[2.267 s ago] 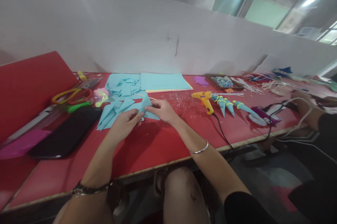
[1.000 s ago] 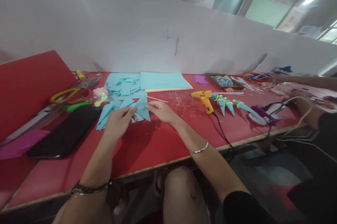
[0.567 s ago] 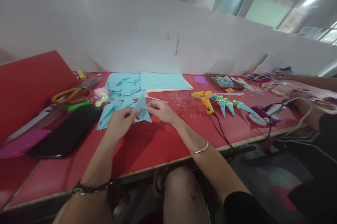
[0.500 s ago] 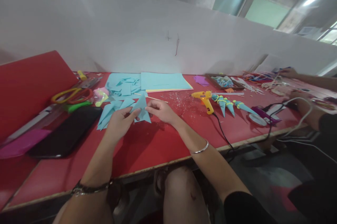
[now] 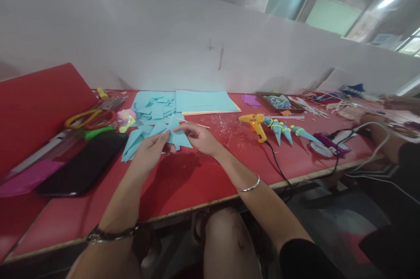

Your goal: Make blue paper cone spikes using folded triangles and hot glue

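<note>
My left hand [image 5: 151,151] pinches a light blue piece of paper [image 5: 180,140] between thumb and fingers, above the red table [image 5: 177,187]. From the other side, the fingers of my right hand [image 5: 197,135] press on the same paper, near its upper part. The paper looks partly rolled or folded; its exact shape is half hidden by my fingers. Just left of it lie more blue paper pieces [image 5: 133,141]. A thin wooden stick [image 5: 205,127] rests behind my right hand.
A yellow glue gun [image 5: 257,126] and several blue paper cones [image 5: 276,129] lie to the right. At left are a black phone [image 5: 85,163] and scissors [image 5: 82,119]. Blue sheets [image 5: 206,100] lie behind. A co-worker's arm [image 5: 377,134] reaches in at far right.
My right fingers have moved slightly left over the paper. The paper has turned a little, its lower corner shifting right. The co-worker's far hand has moved right, away from the colored sticks.
</note>
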### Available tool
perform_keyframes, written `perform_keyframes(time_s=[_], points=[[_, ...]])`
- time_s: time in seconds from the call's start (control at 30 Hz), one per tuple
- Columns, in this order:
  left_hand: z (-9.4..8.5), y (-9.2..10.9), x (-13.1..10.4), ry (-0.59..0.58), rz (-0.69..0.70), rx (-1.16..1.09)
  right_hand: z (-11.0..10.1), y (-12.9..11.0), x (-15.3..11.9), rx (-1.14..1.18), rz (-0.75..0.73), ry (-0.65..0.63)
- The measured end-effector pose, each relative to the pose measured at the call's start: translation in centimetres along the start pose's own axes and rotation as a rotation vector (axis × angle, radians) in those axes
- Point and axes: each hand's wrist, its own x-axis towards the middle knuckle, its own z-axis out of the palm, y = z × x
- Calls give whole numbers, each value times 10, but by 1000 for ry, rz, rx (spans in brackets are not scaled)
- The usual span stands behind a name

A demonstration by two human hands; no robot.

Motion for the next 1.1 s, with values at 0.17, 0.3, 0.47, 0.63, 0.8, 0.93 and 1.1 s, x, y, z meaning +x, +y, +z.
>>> perform_keyframes(time_s=[0.17,0.3,0.47,0.63,0.8,0.93,1.1], points=[[1,-2,0,-25,-14,-31,-3,4,1,18,-3,23],[1,-6,2,-28,28,-42,-2,0,1,49,39,47],[3,-9,2,-117,62,-2,0,-2,2,130,145,119],[2,-12,2,-200,78,96,1,-3,1,122,168,154],[5,-10,1,-261,68,112,2,-3,1,117,168,140],[7,-10,1,-238,39,145,5,-6,1,85,182,154],[6,-11,1,-166,117,418,8,-10,0,41,203,150]])
